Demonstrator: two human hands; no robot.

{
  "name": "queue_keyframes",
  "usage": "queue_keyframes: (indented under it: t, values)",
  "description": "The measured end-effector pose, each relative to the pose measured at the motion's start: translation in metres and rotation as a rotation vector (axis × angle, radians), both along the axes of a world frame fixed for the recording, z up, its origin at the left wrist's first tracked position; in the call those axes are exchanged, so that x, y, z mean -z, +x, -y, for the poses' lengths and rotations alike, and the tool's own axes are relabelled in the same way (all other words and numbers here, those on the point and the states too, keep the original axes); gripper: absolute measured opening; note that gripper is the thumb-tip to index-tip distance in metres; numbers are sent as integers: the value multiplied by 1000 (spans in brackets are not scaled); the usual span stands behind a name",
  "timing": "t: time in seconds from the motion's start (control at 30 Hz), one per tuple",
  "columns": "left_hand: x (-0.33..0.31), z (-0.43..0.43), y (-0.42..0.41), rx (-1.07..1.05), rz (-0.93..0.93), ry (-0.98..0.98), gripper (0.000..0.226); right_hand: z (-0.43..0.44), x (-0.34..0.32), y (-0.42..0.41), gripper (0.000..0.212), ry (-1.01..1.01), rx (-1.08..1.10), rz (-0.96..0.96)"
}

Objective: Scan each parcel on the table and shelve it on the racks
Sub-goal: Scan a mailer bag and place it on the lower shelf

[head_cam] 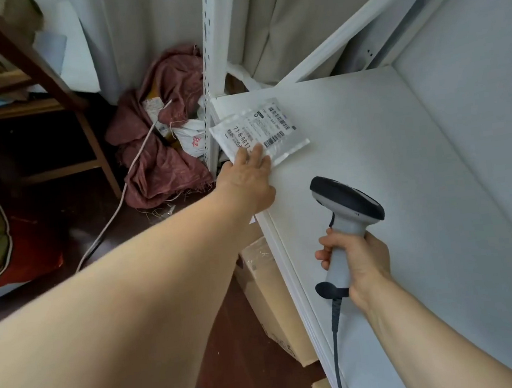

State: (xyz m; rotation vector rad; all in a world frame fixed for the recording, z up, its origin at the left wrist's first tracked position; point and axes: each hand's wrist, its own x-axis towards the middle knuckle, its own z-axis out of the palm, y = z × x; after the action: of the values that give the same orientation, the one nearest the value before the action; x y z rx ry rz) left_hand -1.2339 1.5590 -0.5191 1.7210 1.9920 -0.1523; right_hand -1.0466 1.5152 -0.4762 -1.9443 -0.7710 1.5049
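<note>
A flat white plastic mailer parcel [257,132] with barcoded labels lies at the far left corner of the white rack shelf [373,181]. The left hand [249,183] presses straightened fingers on its near edge; the right hand [358,260] grips a grey-and-black handheld scanner [343,213].

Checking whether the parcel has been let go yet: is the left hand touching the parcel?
Touching. The head view shows the left hand with its fingers laid flat over the near edge of the parcel, which lies on the shelf.
</note>
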Motion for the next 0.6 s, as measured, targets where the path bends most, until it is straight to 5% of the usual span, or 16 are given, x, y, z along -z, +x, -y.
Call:
queue_keyframes:
  t: [0.3, 0.6]
  values:
    - [-40, 42, 9, 20, 17, -25, 71, 33, -30, 7, 14, -47, 1, 25]
    - [-153, 166, 54, 74, 62, -119, 70, 130, -124, 29, 16, -81, 16, 15]
